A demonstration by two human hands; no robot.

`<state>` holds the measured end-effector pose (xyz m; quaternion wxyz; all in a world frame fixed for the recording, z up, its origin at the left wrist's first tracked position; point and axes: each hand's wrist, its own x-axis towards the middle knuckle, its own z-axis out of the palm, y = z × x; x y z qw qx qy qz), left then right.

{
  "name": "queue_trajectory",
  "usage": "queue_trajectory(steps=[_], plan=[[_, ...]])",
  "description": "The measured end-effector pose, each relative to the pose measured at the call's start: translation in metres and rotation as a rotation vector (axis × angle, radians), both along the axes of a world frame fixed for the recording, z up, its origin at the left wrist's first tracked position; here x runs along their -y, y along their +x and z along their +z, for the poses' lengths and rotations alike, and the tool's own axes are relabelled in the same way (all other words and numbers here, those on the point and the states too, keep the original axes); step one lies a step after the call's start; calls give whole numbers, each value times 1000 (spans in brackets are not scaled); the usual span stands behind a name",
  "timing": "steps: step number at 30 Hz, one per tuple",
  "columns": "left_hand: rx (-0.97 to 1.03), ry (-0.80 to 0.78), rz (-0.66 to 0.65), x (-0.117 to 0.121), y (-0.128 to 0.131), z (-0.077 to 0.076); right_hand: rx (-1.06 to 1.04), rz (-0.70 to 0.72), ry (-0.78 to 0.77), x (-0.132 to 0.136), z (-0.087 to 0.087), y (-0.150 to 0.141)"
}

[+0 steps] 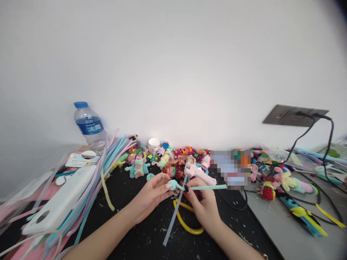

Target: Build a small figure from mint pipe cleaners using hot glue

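Note:
My left hand [151, 196] and my right hand [204, 206] meet over the black mat [146, 238], both pinching a mint-green fuzzy pipe cleaner [206, 187]. The left fingers hold its coiled end [172, 185]; the right fingers grip the straight part, which runs off to the right. A pale blue pipe cleaner [172, 220] slants down from between the hands. Just behind my right hand lies a pink-white glue gun [199, 172]. A yellow pipe cleaner loop [185, 224] lies under my right hand.
A bundle of pastel pipe cleaners [108, 162] and a white flat case [61, 204] lie at the left, beside a water bottle [90, 128]. Small fuzzy figures [138, 165] line the wall. More figures [287, 180], cables [300, 139] and a wall socket [292, 115] are at the right.

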<state>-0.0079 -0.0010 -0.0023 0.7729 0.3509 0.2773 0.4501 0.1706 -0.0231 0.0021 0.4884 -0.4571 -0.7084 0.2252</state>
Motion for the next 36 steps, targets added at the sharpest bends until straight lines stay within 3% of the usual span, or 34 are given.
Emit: queue_trajectory(steps=[8,15,20,26,36], plan=[[-169,184,-39,0,0,3,-48,7,-53,1,0,1],[-270,266,33,0,-1,5,-15,10,-27,2,0,-1],[-192,164,53,2,0,6,13,62,80,3,1,-2],[-61,37,71,5,2,8,56,158,105,5,2,-3],[1,-18,92,7,6,5,126,212,149,6,2,-8]])
